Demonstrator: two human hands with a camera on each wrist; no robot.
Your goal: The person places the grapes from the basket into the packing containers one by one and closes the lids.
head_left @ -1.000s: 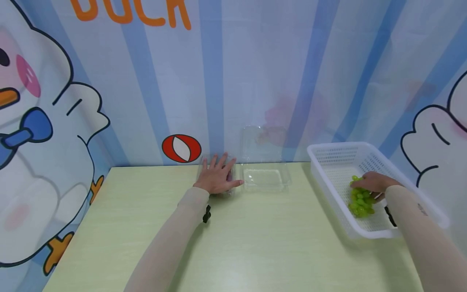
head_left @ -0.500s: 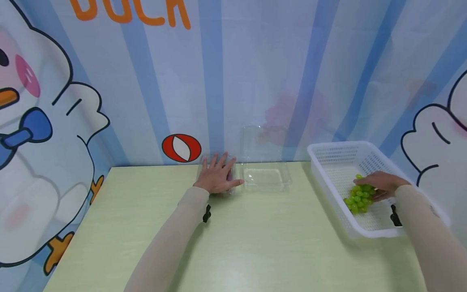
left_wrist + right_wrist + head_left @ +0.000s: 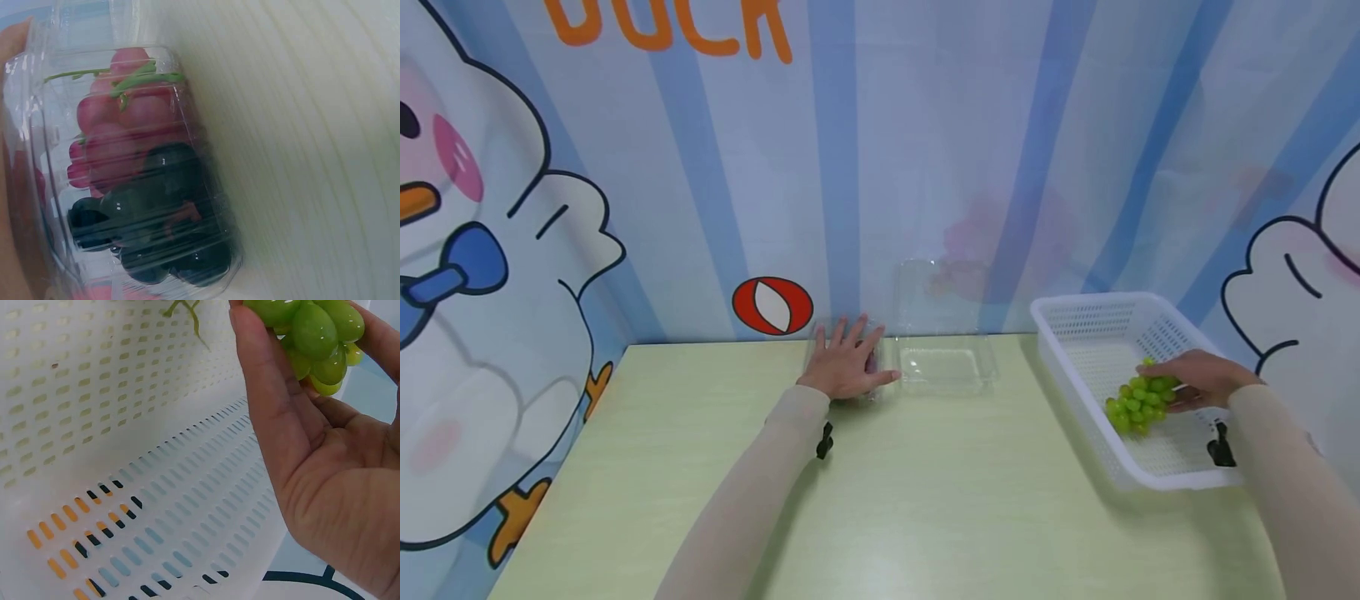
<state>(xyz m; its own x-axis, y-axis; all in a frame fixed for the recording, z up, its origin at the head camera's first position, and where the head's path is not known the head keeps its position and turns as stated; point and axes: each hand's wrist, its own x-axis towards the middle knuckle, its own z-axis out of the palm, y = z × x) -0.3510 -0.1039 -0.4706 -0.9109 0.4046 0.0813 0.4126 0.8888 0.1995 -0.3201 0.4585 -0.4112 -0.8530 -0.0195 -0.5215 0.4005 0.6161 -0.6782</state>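
Observation:
With fingers spread, my left hand (image 3: 844,367) rests on top of a clear plastic box at the table's back edge. In the left wrist view that plastic box (image 3: 53,125) holds red grapes (image 3: 128,144) and dark grapes (image 3: 150,219). To its right stands a second clear box (image 3: 943,365), its lid (image 3: 940,292) raised against the backdrop. My right hand (image 3: 1206,379) grips a bunch of green grapes (image 3: 1138,402) inside the white basket (image 3: 1086,417). The right wrist view shows those green grapes (image 3: 315,337) between thumb and fingers.
A thin green stem (image 3: 187,315) lies in the basket, which has slotted walls. A printed fabric backdrop (image 3: 917,167) rises right behind the pale wooden table (image 3: 925,500).
My right hand has drawn slightly to the right and lifted the green grapes a little within the basket. My left hand has stayed in place.

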